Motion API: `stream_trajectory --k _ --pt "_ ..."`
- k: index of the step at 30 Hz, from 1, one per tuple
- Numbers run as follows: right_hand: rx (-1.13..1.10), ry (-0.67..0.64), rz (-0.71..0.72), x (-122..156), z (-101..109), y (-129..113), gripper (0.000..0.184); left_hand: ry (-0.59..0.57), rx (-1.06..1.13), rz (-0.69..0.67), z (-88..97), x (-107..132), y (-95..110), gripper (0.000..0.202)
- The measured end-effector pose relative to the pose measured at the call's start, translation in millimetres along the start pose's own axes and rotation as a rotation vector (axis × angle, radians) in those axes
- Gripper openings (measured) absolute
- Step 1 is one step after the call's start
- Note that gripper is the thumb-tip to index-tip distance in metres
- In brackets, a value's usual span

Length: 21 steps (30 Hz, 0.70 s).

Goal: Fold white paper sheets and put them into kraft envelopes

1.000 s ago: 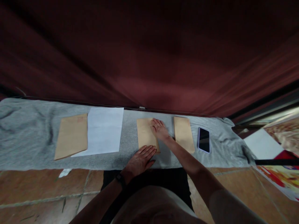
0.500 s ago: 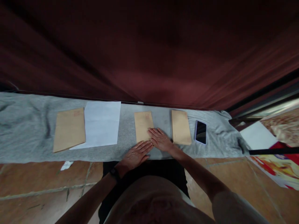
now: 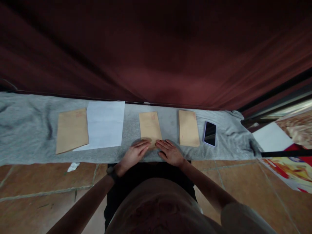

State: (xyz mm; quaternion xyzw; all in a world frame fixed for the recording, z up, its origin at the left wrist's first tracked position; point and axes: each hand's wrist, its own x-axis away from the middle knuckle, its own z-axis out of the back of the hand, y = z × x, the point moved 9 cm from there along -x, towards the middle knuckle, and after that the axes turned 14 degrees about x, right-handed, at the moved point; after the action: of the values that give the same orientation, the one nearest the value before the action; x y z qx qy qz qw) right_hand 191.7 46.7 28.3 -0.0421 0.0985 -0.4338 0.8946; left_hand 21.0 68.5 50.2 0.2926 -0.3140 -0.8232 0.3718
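A narrow brown paper envelope [image 3: 149, 125] with faint red print lies upright in front of me on the grey cloth. My left hand [image 3: 136, 152] rests at its near left corner, fingers stretched together over the edge and the thumb close beside them. At the near right corner lies my right hand [image 3: 170, 152], with its fingers flat on the paper and the thumb apart. The fingers partly cover the envelope's near end. To the right is a stack of similar brown envelopes [image 3: 188, 128]. A larger brown envelope [image 3: 72, 130] overlaps a white sheet of paper [image 3: 105, 125] on the left.
A phone [image 3: 210, 133] in a pale purple case lies right of the stack. Grey cloth [image 3: 131, 130] covers the long narrow surface, with a dark red curtain [image 3: 156, 78] behind it. A white scrap [image 3: 73, 167] is on the tiled floor. Printed packaging [image 3: 292, 170] stands at far right.
My hands have moved apart from their overlapping position, the left shifting left and the right drawing back to the right corner. More of the envelope shows. The view has tilted slightly.
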Motion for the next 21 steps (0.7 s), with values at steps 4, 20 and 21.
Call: stream_trajectory --k 4,20,21 --pt "-0.022 0.002 -0.011 0 3 0 0.053 0.121 -0.037 0.044 15.3 -42 -16 0.045" --pt "-0.042 0.046 -0.28 -9 -1 26 0.049 -0.073 -0.363 0.219 -3.7 -96 -81 0.066" --pt "-0.026 0.04 -0.296 -11 -2 27 0.048 -0.078 -0.36 0.226 -3.3 -97 -83 0.065"
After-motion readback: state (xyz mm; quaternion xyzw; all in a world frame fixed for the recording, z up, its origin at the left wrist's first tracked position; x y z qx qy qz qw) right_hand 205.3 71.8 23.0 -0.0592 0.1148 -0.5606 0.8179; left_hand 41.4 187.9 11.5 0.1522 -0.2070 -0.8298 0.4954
